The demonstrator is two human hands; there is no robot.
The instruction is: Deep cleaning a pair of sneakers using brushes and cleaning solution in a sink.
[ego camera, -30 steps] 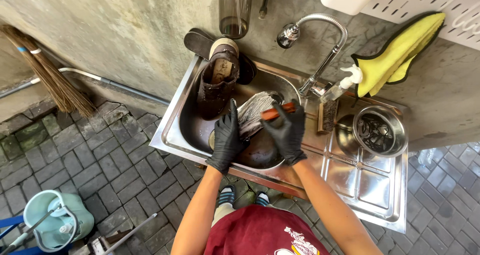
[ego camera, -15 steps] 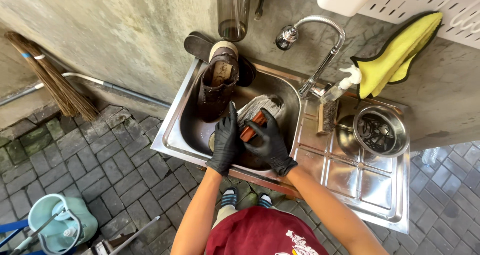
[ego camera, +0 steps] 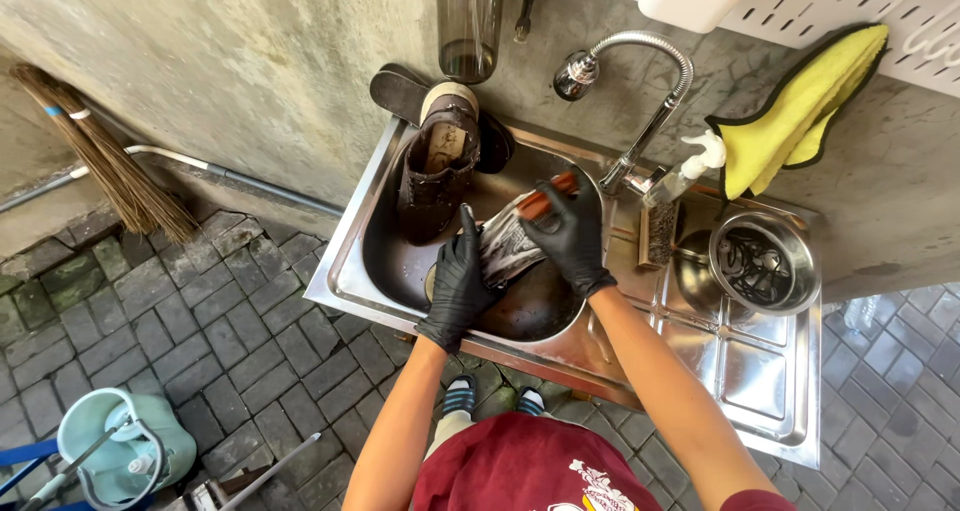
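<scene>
Both my hands wear black gloves and work over the steel sink basin [ego camera: 392, 261]. My left hand [ego camera: 460, 283] grips the lower end of a wet grey shoe piece [ego camera: 503, 254] and holds it tilted above the basin. My right hand [ego camera: 572, 237] is closed on a brush with an orange-brown handle [ego camera: 547, 198] and presses it against the upper end of the grey piece. A brown leather boot [ego camera: 436, 176] stands upright in the basin's far left corner, just beyond my left hand.
A curved faucet [ego camera: 640, 76] rises behind the basin. On the drainboard [ego camera: 760, 381] are a scrub brush [ego camera: 657, 236], a pump bottle [ego camera: 690, 161] and a steel bowl [ego camera: 765, 261]. A yellow cloth [ego camera: 800, 111] hangs on the wall. A broom [ego camera: 110, 166] and a green can [ego camera: 120, 451] stand on the paving at left.
My right hand with the brush slid down-left across the grey piece, then back up and to the right. My left hand kept its hold.
</scene>
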